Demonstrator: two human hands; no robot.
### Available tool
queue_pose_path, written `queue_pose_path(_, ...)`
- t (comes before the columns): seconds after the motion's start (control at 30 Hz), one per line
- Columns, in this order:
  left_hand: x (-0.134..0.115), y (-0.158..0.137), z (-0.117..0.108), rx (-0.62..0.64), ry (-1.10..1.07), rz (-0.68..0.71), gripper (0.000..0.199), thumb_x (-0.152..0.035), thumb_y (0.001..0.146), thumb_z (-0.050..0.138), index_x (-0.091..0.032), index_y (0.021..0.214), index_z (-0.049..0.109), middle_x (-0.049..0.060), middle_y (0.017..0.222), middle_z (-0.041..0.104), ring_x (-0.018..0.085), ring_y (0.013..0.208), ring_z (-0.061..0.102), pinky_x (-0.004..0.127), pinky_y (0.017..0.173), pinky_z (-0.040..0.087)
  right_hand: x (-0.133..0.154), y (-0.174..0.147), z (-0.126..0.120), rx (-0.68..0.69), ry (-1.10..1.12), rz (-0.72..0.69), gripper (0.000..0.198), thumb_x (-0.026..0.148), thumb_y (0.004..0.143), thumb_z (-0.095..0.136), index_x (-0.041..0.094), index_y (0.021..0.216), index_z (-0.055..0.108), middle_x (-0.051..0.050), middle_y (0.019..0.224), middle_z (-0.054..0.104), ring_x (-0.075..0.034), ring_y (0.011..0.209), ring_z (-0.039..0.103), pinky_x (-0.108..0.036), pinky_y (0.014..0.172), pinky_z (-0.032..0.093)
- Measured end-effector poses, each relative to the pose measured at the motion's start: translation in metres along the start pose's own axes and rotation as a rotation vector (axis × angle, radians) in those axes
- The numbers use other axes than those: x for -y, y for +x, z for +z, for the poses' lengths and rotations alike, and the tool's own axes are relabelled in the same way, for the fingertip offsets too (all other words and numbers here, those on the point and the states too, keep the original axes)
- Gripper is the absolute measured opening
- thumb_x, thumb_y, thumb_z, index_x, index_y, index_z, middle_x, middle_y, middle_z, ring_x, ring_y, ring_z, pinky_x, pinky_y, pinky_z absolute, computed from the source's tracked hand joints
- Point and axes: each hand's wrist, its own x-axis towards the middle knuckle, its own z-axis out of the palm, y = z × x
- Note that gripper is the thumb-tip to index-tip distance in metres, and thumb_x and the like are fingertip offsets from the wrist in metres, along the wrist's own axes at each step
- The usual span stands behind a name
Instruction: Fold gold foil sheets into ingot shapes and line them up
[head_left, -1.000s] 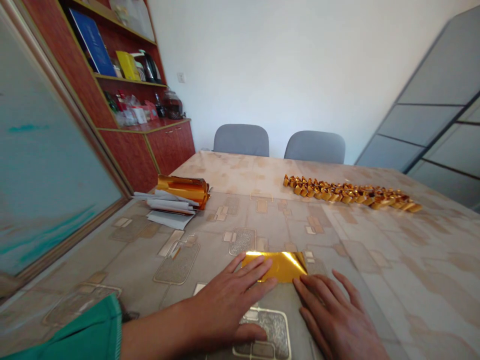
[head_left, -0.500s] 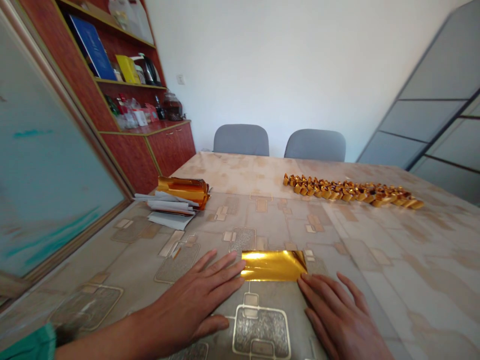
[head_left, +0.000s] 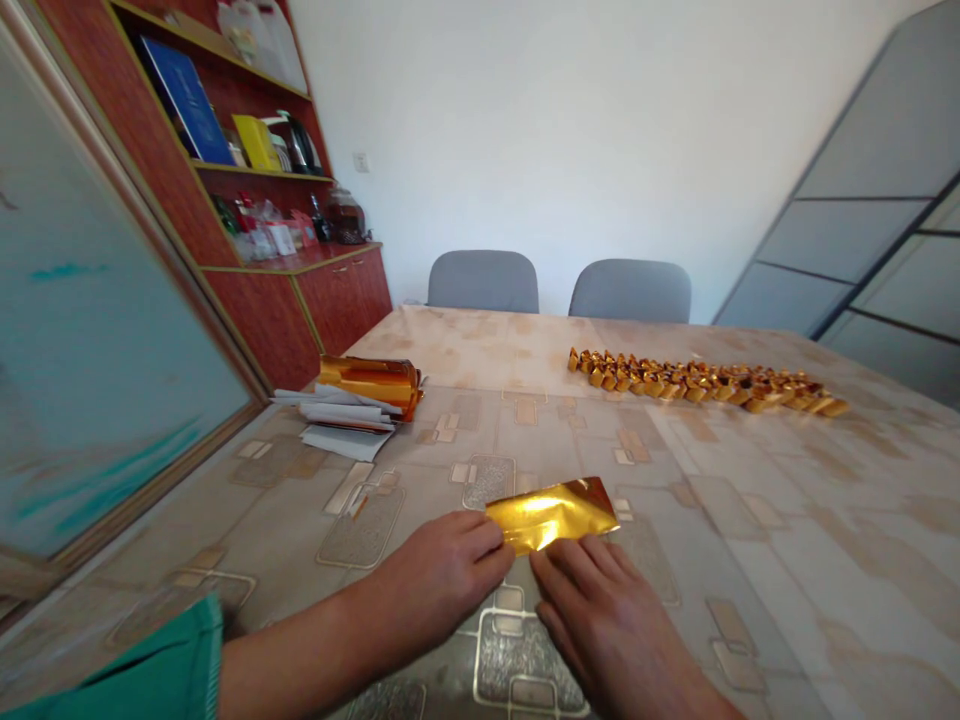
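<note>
A shiny strip of gold foil paper [head_left: 559,508] lies slanted on the table in front of me, its right end higher than its left. My left hand [head_left: 457,560] is closed at the strip's lower left corner, fingers curled and thumb tucked against them. Along the near edge, my right hand [head_left: 600,600] has its fingers bent together on the foil. The fingertips of both hands cover part of that edge.
A stack of folded gold and white paper [head_left: 360,400] sits at the table's left. Folded gold pieces [head_left: 697,380] stand in rows at the far right. Two grey chairs [head_left: 484,280] are behind the table [head_left: 795,520]; a red cabinet [head_left: 300,290] stands left.
Both hands have gone from lying flat at the strip's two ends to closing on its near edge. The right hand moved left, and the strip has tilted, its right end rising.
</note>
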Motion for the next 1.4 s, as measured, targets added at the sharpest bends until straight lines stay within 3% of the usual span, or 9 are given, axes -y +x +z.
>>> queue_pose_path(0.23, 0.003, 0.001, -0.005, 0.007, -0.040, 0.002, 0.015, -0.019, 0.098, 0.054, -0.018, 0.107, 0.066, 0.002, 0.093, 0.067, 0.018, 0.083, 0.061, 0.029, 0.075, 0.051, -0.043, -0.028, -0.022, -0.122, -0.128, 0.083, 0.032, 0.020, 0.102, 0.036, 0.019, 0.093, 0.067, -0.008, 0.084, 0.067, -0.024, 0.075, 0.060, -0.039, 0.069, 0.050)
queue_pose_path(0.4, 0.003, 0.000, -0.002, -0.008, -0.066, 0.008, 0.011, -0.019, 0.097, 0.056, -0.016, 0.101, 0.066, 0.004, 0.094, 0.066, 0.019, 0.086, 0.061, 0.031, 0.078, 0.053, -0.023, -0.012, -0.019, -0.074, -0.047, -0.027, 0.031, 0.029, 0.102, 0.045, 0.017, 0.124, 0.061, -0.011, 0.112, 0.068, -0.027, 0.100, 0.061, -0.040, 0.086, 0.051)
queue_pose_path(0.57, 0.004, -0.008, 0.004, -0.110, -0.081, 0.036, 0.021, -0.020, 0.102, 0.045, -0.018, 0.111, 0.064, 0.007, 0.103, 0.067, 0.019, 0.097, 0.062, 0.033, 0.090, 0.053, -0.021, -0.016, -0.010, -0.026, -0.060, -0.023, 0.034, 0.043, 0.101, 0.048, 0.022, 0.124, 0.063, -0.006, 0.105, 0.071, -0.025, 0.097, 0.063, -0.043, 0.094, 0.045)
queue_pose_path(0.67, 0.006, -0.009, 0.005, -0.108, -0.097, 0.028, 0.024, -0.021, 0.103, 0.041, -0.020, 0.112, 0.064, 0.006, 0.102, 0.068, 0.019, 0.095, 0.063, 0.033, 0.087, 0.054, -0.041, -0.036, -0.014, -0.118, -0.141, 0.010, 0.032, 0.038, 0.104, 0.041, 0.022, 0.120, 0.064, -0.005, 0.102, 0.071, -0.023, 0.095, 0.063, -0.044, 0.096, 0.040)
queue_pose_path(0.8, 0.007, -0.005, 0.003, -0.065, -0.179, -0.029, 0.020, -0.020, 0.101, 0.045, -0.019, 0.101, 0.065, 0.005, 0.097, 0.067, 0.020, 0.092, 0.061, 0.031, 0.083, 0.054, -0.060, -0.050, -0.025, -0.127, -0.167, 0.087, 0.030, 0.030, 0.104, 0.038, 0.022, 0.110, 0.066, -0.005, 0.097, 0.070, -0.023, 0.091, 0.062, -0.047, 0.095, 0.035)
queue_pose_path(0.93, 0.006, 0.000, 0.001, -0.038, -0.227, -0.071, 0.015, -0.020, 0.099, 0.048, -0.020, 0.100, 0.063, 0.004, 0.099, 0.065, 0.019, 0.090, 0.060, 0.030, 0.080, 0.051, -0.049, -0.028, -0.035, -0.076, -0.034, 0.095, 0.022, 0.021, 0.100, 0.046, 0.022, 0.097, 0.067, -0.004, 0.091, 0.069, -0.022, 0.085, 0.060, -0.040, 0.083, 0.042)
queue_pose_path(1.1, 0.004, 0.011, -0.007, 0.043, -0.182, -0.130, 0.013, -0.014, 0.087, 0.057, -0.019, 0.099, 0.060, 0.004, 0.101, 0.064, 0.021, 0.091, 0.058, 0.032, 0.080, 0.049, -0.013, 0.021, -0.023, 0.029, 0.193, 0.065, 0.012, 0.016, 0.091, 0.060, 0.022, 0.101, 0.065, -0.004, 0.099, 0.068, -0.021, 0.090, 0.061, -0.033, 0.079, 0.049)
queue_pose_path(1.23, 0.006, 0.017, -0.014, 0.075, -0.177, -0.189, 0.014, -0.015, 0.080, 0.058, -0.019, 0.094, 0.056, 0.003, 0.094, 0.063, 0.022, 0.086, 0.057, 0.031, 0.073, 0.048, -0.007, 0.039, -0.003, 0.036, 0.066, 0.006, 0.006, 0.020, 0.086, 0.070, 0.020, 0.089, 0.065, -0.003, 0.089, 0.068, -0.023, 0.083, 0.061, -0.035, 0.073, 0.048)
queue_pose_path(1.4, 0.013, 0.015, -0.011, 0.046, -0.174, -0.133, 0.007, -0.017, 0.084, 0.057, -0.019, 0.089, 0.053, 0.002, 0.091, 0.061, 0.019, 0.082, 0.056, 0.030, 0.069, 0.046, -0.017, 0.036, 0.012, -0.012, -0.092, -0.122, 0.015, 0.017, 0.087, 0.071, 0.021, 0.076, 0.060, -0.001, 0.078, 0.065, -0.021, 0.072, 0.057, -0.034, 0.064, 0.042)
